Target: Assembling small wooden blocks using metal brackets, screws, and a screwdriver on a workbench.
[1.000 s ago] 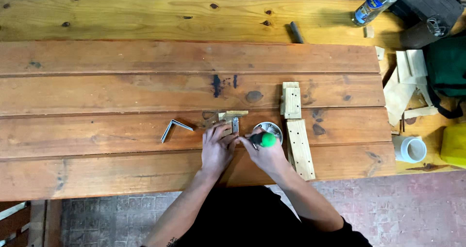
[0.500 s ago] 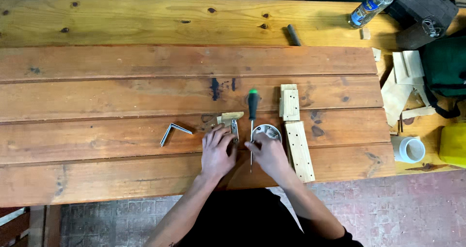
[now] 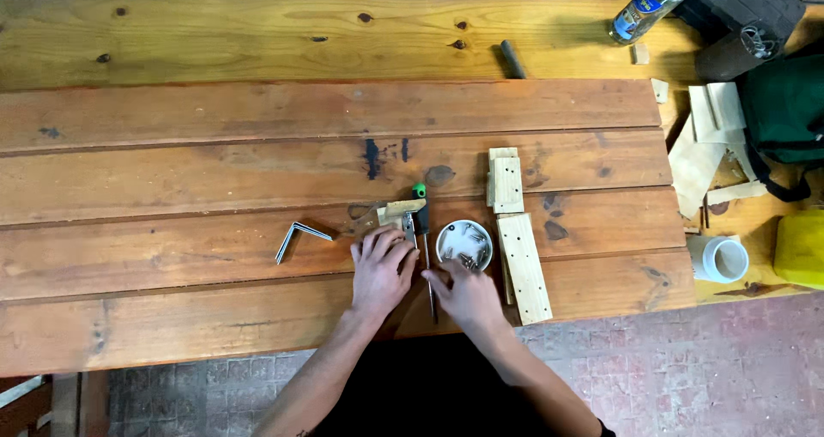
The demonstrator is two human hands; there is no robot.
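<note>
On the far left of your work, a bent metal angle bracket (image 3: 300,236) lies alone on the plank surface (image 3: 215,158), well apart from your hands.

Your left hand (image 3: 382,270) lies flat, fingers spread, pressing down on a small wooden block (image 3: 396,211) with a metal piece against it. It holds by weight rather than by a closed grip.

Just to the right lies the screwdriver (image 3: 423,244). Its long axis runs almost straight toward and away from you: the green-and-black handle end points away, near the top of the block, and the thin steel shaft points back toward your body, passing between your two hands.

Your right hand (image 3: 462,293) rests on the lower part of that shaft, fingers curled loosely. From this height I can't tell whether it truly pinches the shaft or only touches it.

As I judge it, you are at the step of steadying the block and getting the driver in hand. The next move calls for a firm hold on the handle, which now lies at the far end from your right hand.

Right of the screwdriver sits a small white bowl of screws (image 3: 464,245), just beside your right hand. Beyond it lie two drilled wooden strips (image 3: 524,265), then a white cup (image 3: 717,258).
</note>
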